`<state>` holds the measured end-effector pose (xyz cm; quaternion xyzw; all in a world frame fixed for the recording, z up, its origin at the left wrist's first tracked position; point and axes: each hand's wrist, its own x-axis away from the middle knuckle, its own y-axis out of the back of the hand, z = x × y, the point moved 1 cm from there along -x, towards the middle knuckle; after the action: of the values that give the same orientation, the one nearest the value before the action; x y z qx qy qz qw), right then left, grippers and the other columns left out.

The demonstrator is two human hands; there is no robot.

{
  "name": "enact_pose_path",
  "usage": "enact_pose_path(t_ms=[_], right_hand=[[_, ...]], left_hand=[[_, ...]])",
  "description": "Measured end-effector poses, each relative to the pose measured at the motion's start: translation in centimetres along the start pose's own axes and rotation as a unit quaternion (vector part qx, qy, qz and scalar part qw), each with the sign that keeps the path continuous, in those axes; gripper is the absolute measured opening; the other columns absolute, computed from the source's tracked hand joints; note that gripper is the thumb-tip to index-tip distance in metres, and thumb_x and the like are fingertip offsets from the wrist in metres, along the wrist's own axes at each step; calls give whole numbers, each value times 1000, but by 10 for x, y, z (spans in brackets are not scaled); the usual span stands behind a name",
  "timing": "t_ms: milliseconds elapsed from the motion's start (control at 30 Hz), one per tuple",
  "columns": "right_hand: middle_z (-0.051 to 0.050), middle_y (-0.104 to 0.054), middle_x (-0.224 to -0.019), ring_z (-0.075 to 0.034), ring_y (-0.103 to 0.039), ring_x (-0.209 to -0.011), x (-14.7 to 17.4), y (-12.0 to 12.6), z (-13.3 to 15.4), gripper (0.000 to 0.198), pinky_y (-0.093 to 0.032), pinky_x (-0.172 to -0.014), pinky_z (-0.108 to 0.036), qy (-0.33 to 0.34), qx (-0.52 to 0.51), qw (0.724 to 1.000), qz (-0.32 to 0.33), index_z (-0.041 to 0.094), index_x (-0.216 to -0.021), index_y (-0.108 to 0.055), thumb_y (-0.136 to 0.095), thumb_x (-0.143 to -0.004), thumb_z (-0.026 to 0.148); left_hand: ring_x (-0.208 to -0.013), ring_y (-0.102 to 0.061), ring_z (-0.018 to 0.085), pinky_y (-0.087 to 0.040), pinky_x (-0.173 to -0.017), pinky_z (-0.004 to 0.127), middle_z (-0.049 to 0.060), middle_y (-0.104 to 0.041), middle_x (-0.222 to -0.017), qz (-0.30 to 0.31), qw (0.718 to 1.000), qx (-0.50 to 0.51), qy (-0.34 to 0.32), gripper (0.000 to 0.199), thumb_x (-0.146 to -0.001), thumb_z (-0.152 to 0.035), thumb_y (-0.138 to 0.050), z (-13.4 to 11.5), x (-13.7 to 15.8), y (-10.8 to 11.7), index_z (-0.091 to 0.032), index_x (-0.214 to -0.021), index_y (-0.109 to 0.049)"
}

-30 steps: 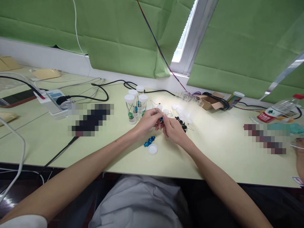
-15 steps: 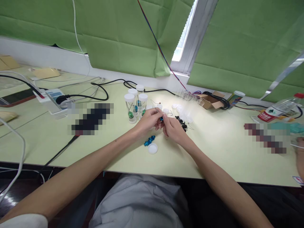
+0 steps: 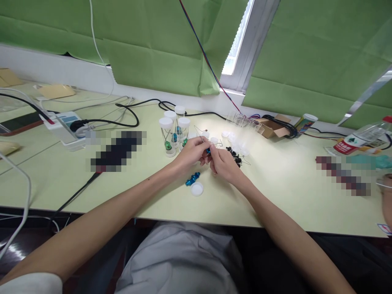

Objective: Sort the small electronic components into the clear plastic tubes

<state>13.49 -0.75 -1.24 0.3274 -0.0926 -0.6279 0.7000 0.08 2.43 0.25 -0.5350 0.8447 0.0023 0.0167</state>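
1. The left hand (image 3: 192,152) and right hand (image 3: 223,163) cover most of the small blue piece (image 3: 208,150) between them; we cannot make out its full shape.
2. Pixel blocks mask a dark object (image 3: 118,153) and a reddish one (image 3: 343,175); we cannot identify either.
3. We lose part of a flat dark device (image 3: 23,122) past the left edge, and most of another person's arm (image 3: 387,200) past the right.
4. The black pieces (image 3: 233,156), partly behind the right hand, are too small for us to count.

Pale table (image 3: 294,183) below white wall (image 3: 82,70); green blinds (image 3: 306,49) flanking bright window (image 3: 235,53).
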Motion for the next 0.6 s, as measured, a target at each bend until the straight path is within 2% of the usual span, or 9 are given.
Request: enact_pose_path(t_ms=[367, 600], right_hand=[[-1, -55, -46, -18, -65, -66, -1, -1, 4, 64, -46, -74, -29, 4, -14, 1000, 6, 23, -52, -49, -23, -105, 49], [-2, -53, -43, -18, -64, -63, -1, 1, 4, 71, -45, -70, -27, -19, -37, 999, -21, 23, -44, -47, -23, -103, 56]], left_hand=[[-48, -54, 10, -38, -42, 20, 1, -52, -60, -5, 999, 38, 6, 22, -90, -27, -55, 0, 0, -2, -17, -71, -50], [-48, -54, 11, -39, -43, 21, 0, -50, -57, 0, 999, 46, -9, 25, -93, -28, -55, -4, 2, -3, -17, -71, -50]])
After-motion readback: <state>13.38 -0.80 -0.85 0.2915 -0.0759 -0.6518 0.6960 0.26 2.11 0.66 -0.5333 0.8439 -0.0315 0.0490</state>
